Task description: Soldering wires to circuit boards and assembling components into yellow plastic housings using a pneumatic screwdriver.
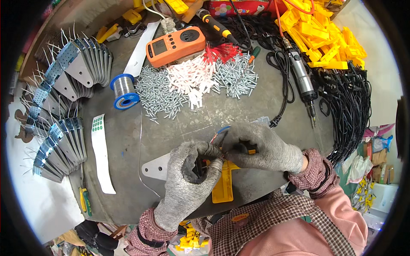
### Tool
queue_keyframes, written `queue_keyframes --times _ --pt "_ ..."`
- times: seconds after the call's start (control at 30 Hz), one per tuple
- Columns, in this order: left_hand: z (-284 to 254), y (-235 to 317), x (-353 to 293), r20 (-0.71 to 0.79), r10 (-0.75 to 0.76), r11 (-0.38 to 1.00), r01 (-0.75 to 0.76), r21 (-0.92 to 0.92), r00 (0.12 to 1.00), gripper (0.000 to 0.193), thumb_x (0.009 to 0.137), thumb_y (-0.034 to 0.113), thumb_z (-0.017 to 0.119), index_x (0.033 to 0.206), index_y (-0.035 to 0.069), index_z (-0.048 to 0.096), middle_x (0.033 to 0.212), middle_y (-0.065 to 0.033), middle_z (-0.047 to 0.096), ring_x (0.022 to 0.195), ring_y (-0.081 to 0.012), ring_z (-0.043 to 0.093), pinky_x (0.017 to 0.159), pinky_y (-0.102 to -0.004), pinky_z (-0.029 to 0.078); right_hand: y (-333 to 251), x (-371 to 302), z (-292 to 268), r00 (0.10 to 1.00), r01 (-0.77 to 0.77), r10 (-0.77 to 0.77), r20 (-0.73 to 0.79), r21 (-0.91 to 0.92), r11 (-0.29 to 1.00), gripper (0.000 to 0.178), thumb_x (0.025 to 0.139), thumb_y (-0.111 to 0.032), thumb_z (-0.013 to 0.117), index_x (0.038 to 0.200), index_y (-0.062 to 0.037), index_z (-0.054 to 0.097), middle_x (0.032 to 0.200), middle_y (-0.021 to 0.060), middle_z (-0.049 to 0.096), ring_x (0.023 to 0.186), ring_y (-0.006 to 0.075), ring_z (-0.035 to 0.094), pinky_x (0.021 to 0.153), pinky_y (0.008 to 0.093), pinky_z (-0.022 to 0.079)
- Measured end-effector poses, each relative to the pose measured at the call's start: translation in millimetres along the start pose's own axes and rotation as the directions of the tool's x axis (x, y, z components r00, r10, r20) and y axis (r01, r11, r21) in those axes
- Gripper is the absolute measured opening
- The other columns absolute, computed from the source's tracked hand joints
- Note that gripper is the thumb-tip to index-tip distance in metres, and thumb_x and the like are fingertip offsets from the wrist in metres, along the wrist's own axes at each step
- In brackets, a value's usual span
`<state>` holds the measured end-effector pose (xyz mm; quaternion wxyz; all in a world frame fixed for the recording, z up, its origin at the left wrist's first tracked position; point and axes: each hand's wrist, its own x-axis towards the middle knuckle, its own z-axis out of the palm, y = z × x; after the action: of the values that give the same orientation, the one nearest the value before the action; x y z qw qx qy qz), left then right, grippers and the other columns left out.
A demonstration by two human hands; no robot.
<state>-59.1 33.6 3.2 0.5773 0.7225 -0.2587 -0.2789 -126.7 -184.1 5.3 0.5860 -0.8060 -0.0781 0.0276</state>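
Observation:
Both my hands wear grey gloves and meet fingertip to fingertip over the near middle of the table. My left hand (pixel 185 181) is closed in a pinch, with thin red and blue wires (pixel 221 130) at its fingertips. Opposite it, my right hand (pixel 262 147) pinches at the same wires, its fingers curled together. The exact join between the fingertips is hidden. Below them lies a yellow plastic housing (pixel 223 188), partly covered by the hands. A flat grey metal plate (pixel 155 168) with two holes sticks out to the left of my left hand.
Screws (pixel 160 91), white sleeves (pixel 192 79) and an orange meter (pixel 176 46) lie farther back. A solder spool (pixel 124 91) stands left of them. Metal plates with wires (pixel 64 145) line the left edge. An electric screwdriver (pixel 301 74), black cables (pixel 348 106) and yellow housings (pixel 324 38) occupy the right.

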Motion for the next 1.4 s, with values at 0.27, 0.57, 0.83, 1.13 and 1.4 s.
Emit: queue_keyframes --times 0.27,0.57,0.83,1.13,1.4 --pt "7.9 5.3 -4.5 -0.104 -0.093 0.985 0.076 -0.158 0.99 0.02 0.085 -0.001 0.074 0.102 0.001 0.064 0.099 -0.0089 0.061 0.083 -0.0139 0.061 0.073 -0.0265 0.051 -9.9 -3.0 0.4 1.0 0.012 -0.012 0.0 -0.193 0.981 0.033 0.089 -0.016 0.073 0.121 -0.0093 0.068 0.105 0.0132 0.07 0.092 0.0299 0.07 0.078 0.0382 0.055" --pt "-8.1 8.5 -2.8 0.38 0.526 0.222 -0.554 0.802 0.761 0.034 0.069 0.011 0.073 0.1 0.003 0.062 0.091 -0.0065 0.061 0.07 -0.0235 0.061 0.064 -0.0285 0.053 -8.6 -1.2 14.6 0.98 -0.197 0.198 0.013 0.191 0.962 0.035 0.085 -0.012 0.072 0.119 -0.006 0.067 0.105 0.0151 0.069 0.093 0.0333 0.07 0.079 0.0387 0.057" --pt "-9.7 19.6 -0.9 0.019 -0.015 1.0 0.015 0.026 1.0 0.033 0.087 0.001 0.071 0.114 0.007 0.053 0.107 -0.0048 0.063 0.091 -0.0107 0.061 0.076 -0.0283 0.052 -3.4 -1.3 13.0 0.97 0.241 -0.237 0.048 -0.274 0.931 0.043 0.08 -0.006 0.072 0.121 -0.0054 0.062 0.114 0.0148 0.068 0.102 0.0339 0.069 0.083 0.0393 0.058" --pt "5.4 10.7 -4.4 -0.071 0.025 0.997 -0.031 -0.078 0.997 0.032 0.092 -0.002 0.066 0.121 0.006 0.055 0.1 -0.0091 0.066 0.077 -0.0125 0.065 0.066 -0.024 0.051 -13.7 -7.4 12.4 0.999 0.04 -0.042 0.004 -0.372 0.927 0.034 0.086 -0.012 0.07 0.12 -0.0082 0.066 0.102 0.0137 0.071 0.085 0.0322 0.071 0.075 0.0391 0.056" --pt "14.1 -4.8 -4.4 -0.125 0.403 0.889 -0.355 0.291 0.907 0.039 0.081 -0.005 0.071 0.118 0.0 0.06 0.106 -0.0144 0.069 0.093 -0.0227 0.07 0.082 -0.0326 0.056 -15.0 -8.0 27.2 0.978 0.023 -0.066 -0.198 -0.211 0.977 0.041 0.081 -0.016 0.075 0.12 -0.0088 0.064 0.1 0.0141 0.069 0.091 0.0347 0.069 0.073 0.042 0.056"
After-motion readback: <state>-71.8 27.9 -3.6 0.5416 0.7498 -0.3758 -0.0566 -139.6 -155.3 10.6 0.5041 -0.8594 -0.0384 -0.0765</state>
